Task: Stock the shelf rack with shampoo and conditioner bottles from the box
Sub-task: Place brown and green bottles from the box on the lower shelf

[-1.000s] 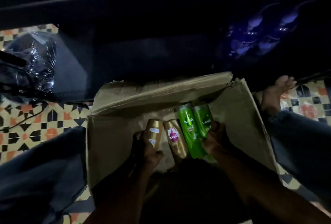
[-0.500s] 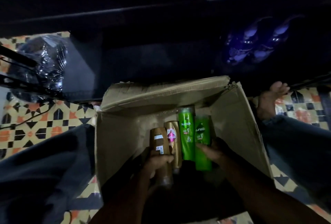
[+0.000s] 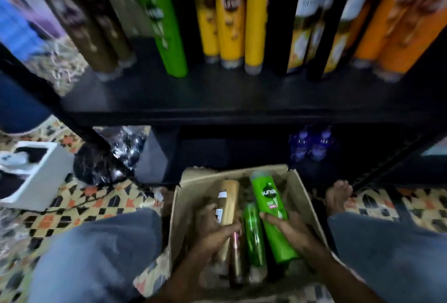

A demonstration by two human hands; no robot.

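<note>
1. An open cardboard box [image 3: 305, 197] stands on the patterned floor [image 3: 79, 200] between the person's knees, just in front of the black shelf rack [image 3: 217, 101].
2. The left hand [image 3: 214, 232] is curled round a gold bottle [image 3: 228, 196], with the thumb lying across its front. The bottle points toward the box's far wall.
3. A second, darker gold bottle [image 3: 235, 262] lies close beside the first, nearer the box's near edge. I cannot tell whether the left hand grips it too.
4. The right hand [image 3: 289, 230] is wrapped round a large green bottle [image 3: 271, 206]. The thumb lies over the label, and the bottle is tilted with one end raised toward the box's far right corner.
5. A smaller green bottle [image 3: 252, 235] lies between the gold bottles and the large green one, touching the latter. I cannot tell whether the right hand also holds it.
6. On the rack's upper shelf, well back from its front edge, stands a blurred row: brown bottles [image 3: 96, 36] at the left, one green shelf bottle [image 3: 167, 36], yellow bottles [image 3: 226, 24], dark cartons [image 3: 306, 34], and orange bottles [image 3: 396, 26] at the right.
7. Purple bottles [image 3: 310, 145] sit on the dim lower shelf, behind the box's far right corner.
8. On the floor at the left are a white carton [image 3: 38, 181] and a black plastic bag [image 3: 104, 160]. A bare foot [image 3: 338, 196] rests by the box's right wall.
</note>
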